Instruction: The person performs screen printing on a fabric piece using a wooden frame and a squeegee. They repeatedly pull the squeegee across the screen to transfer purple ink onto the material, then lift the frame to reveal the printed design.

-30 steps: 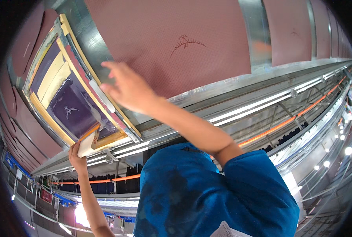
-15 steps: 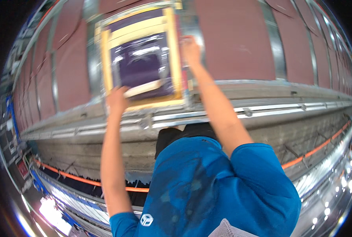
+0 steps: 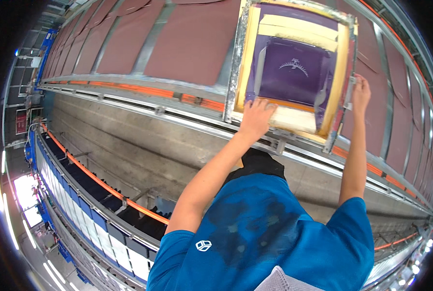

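A screen printing frame [image 3: 232,89] with yellow-taped borders lies over the long table, tilted in view. Its purple mesh [image 3: 279,85] carries a pale arched pattern in the middle. Along the near inner end of the frame rests a cream squeegee [image 3: 296,120] with an orange edge. My left hand [image 3: 258,118] is closed over the squeegee's left end. At the frame's right side, my right hand [image 3: 361,92] has its fingers bent around the outer edge, beside a small metal fitting; the fingertips are partly hidden.
Reddish-brown panels [image 3: 192,43] separated by metal strips line the table on both sides. A metal rail [image 3: 177,121] and orange cables [image 3: 139,88] run along its near edge. Behind me, across a concrete floor [image 3: 129,136], stands another rack with an orange tube [image 3: 100,184].
My view has turned, so the frame and both hands appear farther right. The glossy streaks on the mesh no longer show, and the pale pattern is visible. Both hands stay at the squeegee and frame.
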Demonstrator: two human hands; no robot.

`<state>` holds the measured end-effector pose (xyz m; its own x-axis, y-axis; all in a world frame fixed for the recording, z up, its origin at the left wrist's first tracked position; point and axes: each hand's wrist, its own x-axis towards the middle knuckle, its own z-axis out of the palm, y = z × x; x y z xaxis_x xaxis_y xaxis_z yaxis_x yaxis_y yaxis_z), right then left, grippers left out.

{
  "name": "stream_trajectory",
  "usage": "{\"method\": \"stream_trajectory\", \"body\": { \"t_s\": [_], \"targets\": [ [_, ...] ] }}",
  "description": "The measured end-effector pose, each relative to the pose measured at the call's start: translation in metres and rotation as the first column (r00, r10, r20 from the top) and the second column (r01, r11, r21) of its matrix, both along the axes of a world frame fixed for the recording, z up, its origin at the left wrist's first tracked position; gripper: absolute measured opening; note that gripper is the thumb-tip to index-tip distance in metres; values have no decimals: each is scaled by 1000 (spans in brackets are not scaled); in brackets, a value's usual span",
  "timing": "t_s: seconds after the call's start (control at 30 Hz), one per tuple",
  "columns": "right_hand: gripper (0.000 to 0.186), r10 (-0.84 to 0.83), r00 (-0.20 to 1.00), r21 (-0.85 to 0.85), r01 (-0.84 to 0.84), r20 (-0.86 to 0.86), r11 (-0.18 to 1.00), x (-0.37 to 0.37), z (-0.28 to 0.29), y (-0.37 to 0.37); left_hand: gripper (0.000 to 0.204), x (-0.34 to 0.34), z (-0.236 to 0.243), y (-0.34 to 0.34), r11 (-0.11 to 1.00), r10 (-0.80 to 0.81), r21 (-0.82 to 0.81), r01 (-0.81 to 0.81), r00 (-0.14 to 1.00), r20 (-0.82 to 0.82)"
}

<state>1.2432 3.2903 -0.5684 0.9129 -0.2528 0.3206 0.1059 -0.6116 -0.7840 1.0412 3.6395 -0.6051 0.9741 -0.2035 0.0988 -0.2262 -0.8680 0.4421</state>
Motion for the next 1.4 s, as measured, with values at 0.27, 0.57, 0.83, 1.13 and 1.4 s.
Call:
{"method": "stream_trajectory", "body": {
  "t_s": [0.27,0.57,0.83,1.13,1.4],
  "targets": [
    [26,62,997,65,-59,-43,996,-4,45,87,62,15,52,75,995,-32,-96,34,999,23],
    [26,-15,996,221,36,-92,975,-15,-37,227,48,15,56,226,995,24,103,-5,982,-187],
    [26,-28,949,213,99,-313,972,-18,-15,231,75,15,56,230,972,-162,157,178,981,-109],
    [27,-126,956,-2,130,-264,992,-32,-52,177,81,-25,46,198,928,-294,205,310,950,-106],
    [50,55,927,-573,-274,-370,773,-56,6,171,67,88,13,175,924,-229,304,232,972,-47]
  ]
}}
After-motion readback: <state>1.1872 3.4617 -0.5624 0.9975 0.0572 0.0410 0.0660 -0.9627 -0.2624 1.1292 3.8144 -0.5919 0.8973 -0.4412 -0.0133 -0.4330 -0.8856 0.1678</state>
